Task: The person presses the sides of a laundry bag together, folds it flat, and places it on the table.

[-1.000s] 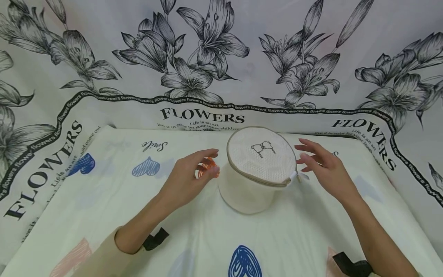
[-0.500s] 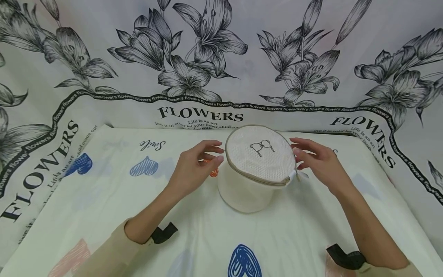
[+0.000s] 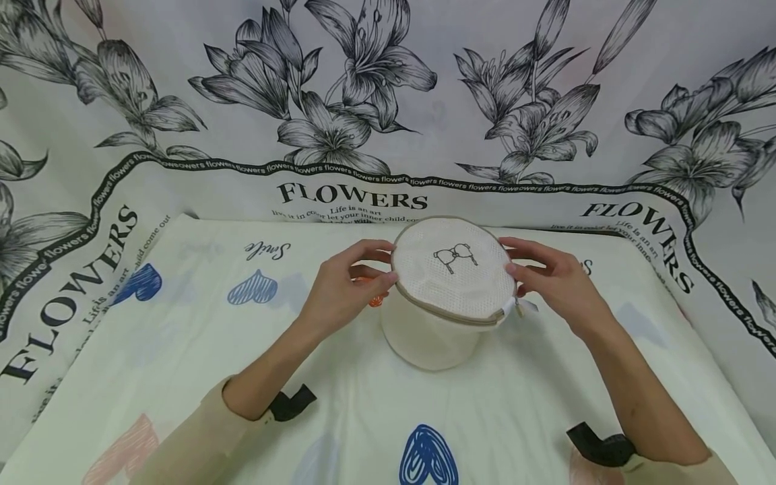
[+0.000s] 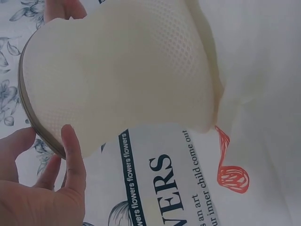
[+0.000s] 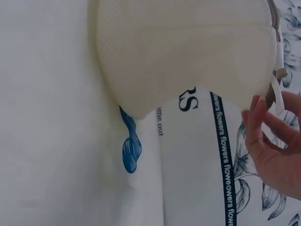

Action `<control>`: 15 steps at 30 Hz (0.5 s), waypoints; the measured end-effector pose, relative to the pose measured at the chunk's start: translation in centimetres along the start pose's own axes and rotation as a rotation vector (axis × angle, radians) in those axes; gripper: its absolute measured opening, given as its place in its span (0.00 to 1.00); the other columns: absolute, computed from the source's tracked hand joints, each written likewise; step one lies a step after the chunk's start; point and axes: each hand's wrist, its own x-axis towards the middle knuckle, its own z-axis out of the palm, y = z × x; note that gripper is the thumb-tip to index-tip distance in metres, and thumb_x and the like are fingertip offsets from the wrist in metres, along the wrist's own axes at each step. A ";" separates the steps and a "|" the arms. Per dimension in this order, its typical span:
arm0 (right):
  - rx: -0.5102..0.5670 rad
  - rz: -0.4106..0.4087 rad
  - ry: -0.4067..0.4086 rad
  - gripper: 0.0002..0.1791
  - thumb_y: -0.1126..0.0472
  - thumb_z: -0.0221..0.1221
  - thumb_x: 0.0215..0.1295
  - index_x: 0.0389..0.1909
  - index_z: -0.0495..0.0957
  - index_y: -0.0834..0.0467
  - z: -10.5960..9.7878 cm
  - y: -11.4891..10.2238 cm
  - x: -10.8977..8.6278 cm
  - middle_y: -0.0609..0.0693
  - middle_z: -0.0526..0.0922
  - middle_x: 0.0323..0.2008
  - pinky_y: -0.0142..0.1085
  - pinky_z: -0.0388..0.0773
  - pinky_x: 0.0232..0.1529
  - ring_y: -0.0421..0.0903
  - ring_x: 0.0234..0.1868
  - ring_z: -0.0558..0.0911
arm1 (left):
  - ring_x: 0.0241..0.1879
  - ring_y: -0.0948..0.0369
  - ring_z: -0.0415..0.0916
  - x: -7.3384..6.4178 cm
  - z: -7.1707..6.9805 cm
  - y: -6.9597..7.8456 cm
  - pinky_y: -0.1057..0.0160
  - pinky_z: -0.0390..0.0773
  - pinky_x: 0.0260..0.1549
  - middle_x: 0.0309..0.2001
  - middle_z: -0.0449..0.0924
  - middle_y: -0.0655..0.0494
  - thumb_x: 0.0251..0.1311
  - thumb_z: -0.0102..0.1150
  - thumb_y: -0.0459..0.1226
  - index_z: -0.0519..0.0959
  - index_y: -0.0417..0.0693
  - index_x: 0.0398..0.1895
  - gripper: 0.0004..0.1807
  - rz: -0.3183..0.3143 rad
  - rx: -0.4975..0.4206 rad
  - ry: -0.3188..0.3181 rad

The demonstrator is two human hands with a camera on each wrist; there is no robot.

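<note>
A cream mesh laundry bag, shaped like a drum with a pinched-in waist, stands upright on the cloth. Its round top carries a small black line drawing, and a zip runs around the rim. On the left side of that rim my left hand pinches the edge; the left wrist view shows its thumb and fingers on either side of the zip. Opposite, my right hand pinches the right edge. A zip pull and a white tag hang close to the right fingers.
A white cloth printed with hearts covers the table. Behind it hangs a white sheet with black flower prints and lettering. Black straps show at both sleeve cuffs.
Both hands have moved inward from beside the laundry bag and now grip its top rim from left and right. The bag stands in nearly the same place.
</note>
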 end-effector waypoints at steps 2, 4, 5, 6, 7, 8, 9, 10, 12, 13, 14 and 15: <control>0.008 -0.001 -0.008 0.28 0.54 0.61 0.71 0.70 0.70 0.51 0.1 -0.1 0.0 0.53 0.75 0.60 0.32 0.81 0.41 0.41 0.40 0.85 | 0.40 0.47 0.85 0.1 0.0 0.0 0.58 0.86 0.34 0.50 0.82 0.54 0.59 0.69 0.34 0.79 0.55 0.56 0.21 -0.012 -0.023 -0.006; 0.021 -0.003 -0.015 0.28 0.55 0.61 0.70 0.70 0.71 0.52 0.1 -0.1 0.0 0.52 0.75 0.59 0.32 0.81 0.41 0.41 0.40 0.85 | 0.40 0.46 0.85 0.1 0.0 0.1 0.57 0.86 0.35 0.51 0.81 0.52 0.59 0.69 0.34 0.79 0.53 0.57 0.21 -0.024 -0.036 -0.011; 0.030 -0.010 -0.021 0.28 0.56 0.61 0.71 0.70 0.70 0.53 0.2 -0.1 -0.1 0.53 0.75 0.59 0.32 0.81 0.42 0.41 0.40 0.85 | 0.39 0.46 0.85 0.1 0.0 0.1 0.56 0.86 0.35 0.51 0.81 0.52 0.60 0.69 0.33 0.79 0.52 0.57 0.21 -0.032 -0.039 -0.013; 0.036 -0.016 -0.027 0.28 0.56 0.61 0.71 0.70 0.70 0.54 0.2 -0.2 -0.1 0.53 0.75 0.59 0.32 0.81 0.42 0.41 0.40 0.85 | 0.39 0.46 0.85 0.1 0.0 0.2 0.55 0.86 0.36 0.51 0.81 0.52 0.60 0.68 0.33 0.79 0.52 0.57 0.21 -0.041 -0.044 -0.015; 0.041 -0.018 -0.028 0.28 0.56 0.61 0.70 0.70 0.70 0.54 0.3 -0.2 -0.1 0.53 0.76 0.58 0.32 0.81 0.42 0.41 0.40 0.85 | 0.39 0.46 0.85 0.1 -0.1 0.2 0.54 0.85 0.37 0.52 0.80 0.51 0.60 0.68 0.32 0.79 0.51 0.57 0.21 -0.049 -0.047 -0.015; 0.040 -0.018 -0.028 0.28 0.56 0.61 0.70 0.70 0.70 0.54 0.4 -0.2 -0.1 0.53 0.76 0.58 0.31 0.80 0.42 0.42 0.39 0.85 | 0.39 0.46 0.85 0.1 -0.1 0.3 0.53 0.85 0.37 0.53 0.80 0.51 0.60 0.68 0.32 0.79 0.51 0.58 0.22 -0.057 -0.044 -0.016; 0.037 -0.017 -0.030 0.28 0.56 0.61 0.70 0.70 0.70 0.54 0.4 -0.2 -0.2 0.53 0.76 0.58 0.31 0.80 0.43 0.42 0.38 0.85 | 0.39 0.46 0.85 0.1 -0.1 0.3 0.54 0.85 0.38 0.53 0.80 0.52 0.60 0.68 0.32 0.79 0.51 0.58 0.22 -0.066 -0.040 -0.016; 0.029 -0.013 -0.031 0.29 0.56 0.61 0.70 0.70 0.70 0.54 0.5 -0.2 -0.2 0.53 0.76 0.59 0.30 0.79 0.44 0.42 0.38 0.85 | 0.39 0.48 0.86 0.1 -0.2 0.4 0.54 0.85 0.38 0.53 0.80 0.53 0.60 0.68 0.33 0.79 0.51 0.58 0.22 -0.075 -0.028 -0.015; 0.008 -0.005 -0.032 0.29 0.55 0.61 0.70 0.70 0.70 0.52 0.5 -0.3 -0.2 0.53 0.76 0.60 0.30 0.77 0.45 0.43 0.37 0.85 | 0.39 0.51 0.86 0.1 -0.2 0.4 0.57 0.85 0.37 0.54 0.80 0.55 0.60 0.69 0.34 0.79 0.53 0.59 0.23 -0.093 -0.006 -0.015; -0.002 0.001 -0.033 0.29 0.55 0.61 0.70 0.71 0.69 0.52 0.6 -0.3 -0.3 0.53 0.76 0.60 0.30 0.76 0.46 0.44 0.37 0.85 | 0.40 0.53 0.86 0.1 -0.2 0.4 0.59 0.84 0.36 0.55 0.80 0.56 0.59 0.69 0.35 0.79 0.54 0.59 0.23 -0.100 0.009 -0.014; -0.010 0.004 -0.037 0.29 0.54 0.61 0.70 0.71 0.69 0.51 0.6 -0.3 -0.3 0.53 0.75 0.60 0.30 0.76 0.47 0.44 0.37 0.85 | 0.40 0.56 0.86 0.1 -0.3 0.4 0.61 0.84 0.35 0.55 0.80 0.58 0.58 0.70 0.36 0.79 0.55 0.59 0.24 -0.107 0.025 -0.014; -0.019 0.009 -0.039 0.29 0.54 0.61 0.70 0.71 0.69 0.51 0.7 -0.3 -0.3 0.53 0.75 0.60 0.31 0.76 0.47 0.44 0.37 0.85 | 0.40 0.58 0.86 0.0 -0.3 0.4 0.62 0.83 0.34 0.56 0.80 0.59 0.58 0.71 0.37 0.79 0.56 0.60 0.25 -0.114 0.037 -0.013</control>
